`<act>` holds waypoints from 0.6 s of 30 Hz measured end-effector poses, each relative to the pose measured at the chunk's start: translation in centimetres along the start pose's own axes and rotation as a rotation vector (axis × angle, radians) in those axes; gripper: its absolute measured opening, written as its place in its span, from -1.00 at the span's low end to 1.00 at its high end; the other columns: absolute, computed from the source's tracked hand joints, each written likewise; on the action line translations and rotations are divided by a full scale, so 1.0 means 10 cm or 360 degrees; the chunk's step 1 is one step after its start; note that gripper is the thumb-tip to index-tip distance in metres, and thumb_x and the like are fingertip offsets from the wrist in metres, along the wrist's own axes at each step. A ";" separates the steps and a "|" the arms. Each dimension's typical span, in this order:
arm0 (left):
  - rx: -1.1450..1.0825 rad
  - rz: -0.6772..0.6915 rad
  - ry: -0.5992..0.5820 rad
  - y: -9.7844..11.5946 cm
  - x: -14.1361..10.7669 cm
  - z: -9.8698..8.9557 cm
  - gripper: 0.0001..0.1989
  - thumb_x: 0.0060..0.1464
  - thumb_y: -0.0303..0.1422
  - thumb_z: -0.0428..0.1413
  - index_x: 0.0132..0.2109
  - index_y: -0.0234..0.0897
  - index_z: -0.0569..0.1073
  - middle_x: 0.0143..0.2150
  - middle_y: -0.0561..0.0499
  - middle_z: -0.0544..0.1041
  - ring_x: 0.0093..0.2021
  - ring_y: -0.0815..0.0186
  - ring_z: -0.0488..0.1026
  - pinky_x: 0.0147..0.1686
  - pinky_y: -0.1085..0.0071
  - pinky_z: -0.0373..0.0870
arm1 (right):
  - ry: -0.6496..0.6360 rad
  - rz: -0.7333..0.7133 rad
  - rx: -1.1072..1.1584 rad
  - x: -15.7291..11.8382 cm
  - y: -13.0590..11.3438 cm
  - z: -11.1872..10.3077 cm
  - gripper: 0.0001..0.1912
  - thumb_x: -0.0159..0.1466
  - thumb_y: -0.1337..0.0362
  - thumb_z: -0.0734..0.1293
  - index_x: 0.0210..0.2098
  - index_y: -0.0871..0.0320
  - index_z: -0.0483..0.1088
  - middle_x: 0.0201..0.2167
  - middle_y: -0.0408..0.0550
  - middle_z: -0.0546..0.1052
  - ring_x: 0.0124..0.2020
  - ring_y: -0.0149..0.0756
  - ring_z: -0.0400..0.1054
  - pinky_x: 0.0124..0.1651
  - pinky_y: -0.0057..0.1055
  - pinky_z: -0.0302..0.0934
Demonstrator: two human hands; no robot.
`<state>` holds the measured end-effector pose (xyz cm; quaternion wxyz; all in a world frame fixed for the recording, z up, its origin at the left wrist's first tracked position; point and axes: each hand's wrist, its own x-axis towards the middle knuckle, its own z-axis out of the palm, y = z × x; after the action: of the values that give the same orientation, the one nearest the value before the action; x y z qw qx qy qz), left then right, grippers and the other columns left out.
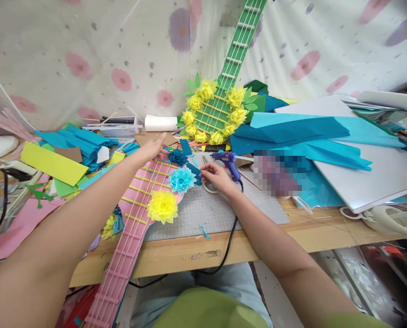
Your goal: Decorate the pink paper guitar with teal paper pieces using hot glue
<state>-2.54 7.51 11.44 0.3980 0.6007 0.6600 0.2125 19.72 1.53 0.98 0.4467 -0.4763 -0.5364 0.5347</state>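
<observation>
A pink paper guitar point(120, 269) with white strings and yellow strips lies slanted over the table's front edge. On its body sit a yellow paper flower point(162, 207), a light blue paper flower point(182, 180) and a dark blue paper flower point(177, 156). My left hand point(155, 149) is above the guitar's far end, beside the dark blue flower, fingers apart and holding nothing visible. Just right of the flowers, my right hand point(215, 176) has its fingers curled, thumb and fingertips together near dark blue paper strips point(194, 172). Whatever it pinches is too small to make out. Scissors point(210, 188) lie partly under it.
A purple glue gun point(228, 164) lies beyond my right hand, its black cord point(231, 241) running off the front edge. Behind stands a green guitar point(236, 57) with yellow flowers. Blue paper point(292, 132) is piled right; yellow card point(53, 163) and scraps lie left. A grey cutting mat point(258, 214) covers the middle.
</observation>
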 end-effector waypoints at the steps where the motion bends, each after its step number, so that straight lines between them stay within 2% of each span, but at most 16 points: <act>1: -0.0009 0.0023 0.0039 0.01 -0.01 -0.01 -0.46 0.22 -0.05 -0.26 -0.10 -0.37 0.41 -0.20 -0.21 0.58 -0.58 0.43 0.34 -0.61 0.50 0.15 | 0.0002 -0.0001 0.0003 0.00 0.00 0.00 -0.79 0.01 0.20 0.35 -0.39 0.14 0.30 -0.54 -0.18 0.45 -0.57 -0.47 0.33 -0.48 -0.48 0.24; 7: 0.0079 0.0255 0.0345 0.06 -0.11 -0.04 -0.57 0.24 -0.17 -0.22 -0.07 -0.38 0.40 -0.22 -0.17 0.58 -0.46 0.38 0.44 -0.51 0.51 0.25 | 0.0013 -0.0021 -0.0022 0.01 0.02 0.00 -0.77 0.00 0.18 0.34 -0.38 0.14 0.30 -0.53 -0.17 0.45 -0.57 -0.47 0.33 -0.49 -0.48 0.23; 13: 0.0548 0.0351 0.0254 -0.02 -0.08 -0.02 -0.52 0.22 -0.11 -0.21 -0.03 -0.35 0.41 -0.28 -0.11 0.60 -0.45 0.30 0.45 -0.43 0.43 0.26 | 0.0020 -0.0034 -0.0044 0.02 0.04 0.00 -0.75 -0.01 0.15 0.33 -0.38 0.13 0.29 -0.53 -0.18 0.45 -0.59 -0.47 0.30 -0.50 -0.47 0.21; 18: 0.0447 0.0350 0.0161 -0.05 -0.04 0.01 -0.53 0.21 -0.10 -0.21 -0.03 -0.34 0.38 -0.29 -0.09 0.60 -0.55 0.34 0.39 -0.48 0.43 0.24 | 0.0027 -0.0041 -0.0061 0.01 0.03 0.01 -0.78 0.00 0.19 0.32 -0.38 0.13 0.29 -0.53 -0.17 0.45 -0.58 -0.46 0.31 -0.48 -0.46 0.22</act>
<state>-2.79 6.99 11.08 0.2509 0.7074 0.6327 0.1906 19.64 1.56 0.72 0.4488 -0.4824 -0.5489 0.5144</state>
